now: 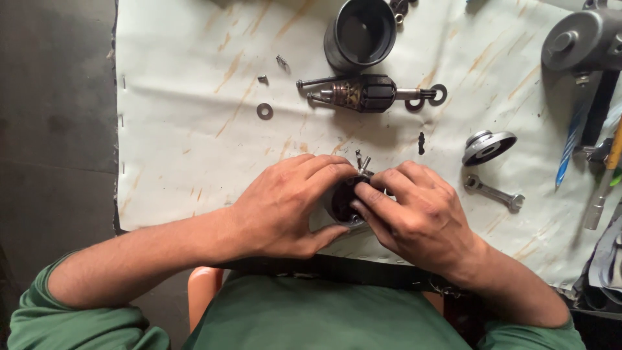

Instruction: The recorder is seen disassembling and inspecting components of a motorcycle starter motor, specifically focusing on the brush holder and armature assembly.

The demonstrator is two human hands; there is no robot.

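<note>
My left hand [282, 207] cups the dark round part [343, 202] firmly; right hand [418, 217] fingertips pinch at its three o'clock rim. I'd best steady it against the bench [194, 129].

A repair workshop, seen from above: a stained, rust-streaked sheet [194, 129] covers the bench, and stripped-down motor parts lie scattered across it. A wound armature [363, 93] rests beside its empty cylindrical housing [360, 32], with a washer [264, 111], loose screws [262, 79], a round metal end cap [488, 147] and a small wrench-like lever [494, 192] nearby. Hand tools [599, 175] crowd the right edge of the bench beneath a grey metal casting [580, 42].
</note>
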